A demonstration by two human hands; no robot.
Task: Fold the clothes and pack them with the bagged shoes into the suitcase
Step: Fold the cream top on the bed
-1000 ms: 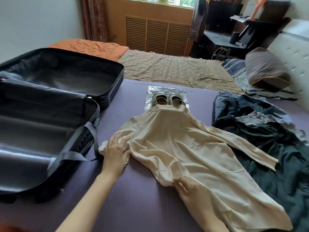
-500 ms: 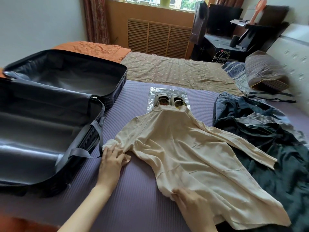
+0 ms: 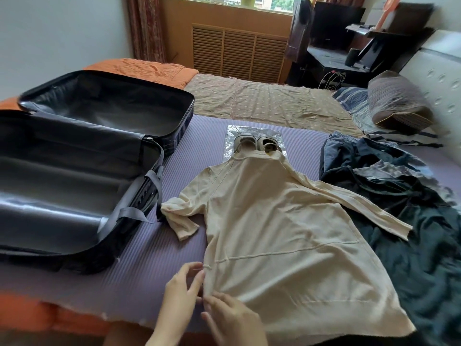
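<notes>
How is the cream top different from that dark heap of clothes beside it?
The cream top lies spread flat as one garment; the dark clothes are several pieces crumpled in a heap. The left hand and right hand are at the cream top's near edge; no hand is on the dark clothes. Both lie unfolded on the purple mat, outside the suitcase.

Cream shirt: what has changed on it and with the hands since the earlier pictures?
The left hand left the sleeve and came back to the near edge of the cream shirt, beside the right hand. Suitcase, bagged shoes and dark clothes stayed put.
</notes>
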